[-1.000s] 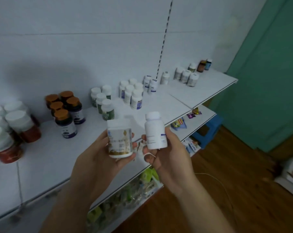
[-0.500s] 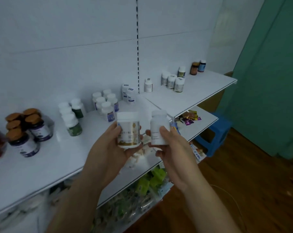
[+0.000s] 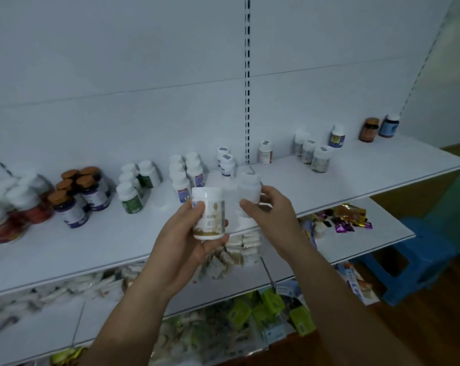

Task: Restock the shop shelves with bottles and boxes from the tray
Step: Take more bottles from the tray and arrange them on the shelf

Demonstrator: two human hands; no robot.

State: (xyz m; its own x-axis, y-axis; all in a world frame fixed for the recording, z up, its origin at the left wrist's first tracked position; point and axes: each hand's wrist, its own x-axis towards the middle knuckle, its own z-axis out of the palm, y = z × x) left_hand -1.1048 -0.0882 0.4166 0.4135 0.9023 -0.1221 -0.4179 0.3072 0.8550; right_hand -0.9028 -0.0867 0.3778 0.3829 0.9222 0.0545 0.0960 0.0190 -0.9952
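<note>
The left hand (image 3: 181,249) grips a squat white jar (image 3: 209,212) with a gold band round its label, thumb on the near face and fingers curled under its base, holding it upright in the air just before the front edge of the top shelf (image 3: 368,178). The right hand (image 3: 273,217) grips a plain white bottle (image 3: 248,187) just beside the jar, thumb on the near side and fingers wrapped behind it; the bottle is blurred, and it hangs over the shelf's front edge, near the middle. The two containers are close together, but whether they touch cannot be told. Along the back edge of the top shelf stand red jars (image 3: 25,207) at the far left, then dark bottles with brown caps (image 3: 77,194), white bottles with green labels (image 3: 133,191), white bottles with purple-blue labels (image 3: 188,173), a trio of white-capped bottles (image 3: 313,155) further right, and an amber jar (image 3: 368,129) beside a blue bottle (image 3: 389,125) at the back right corner. On the lower shelf (image 3: 360,245) lie white sachets (image 3: 242,249) under the hands and bright foil sweets (image 3: 342,217) toward its right edge. Below are green boxes (image 3: 271,307). A blue stool (image 3: 421,262) stands on the wooden floor at the right.
</note>
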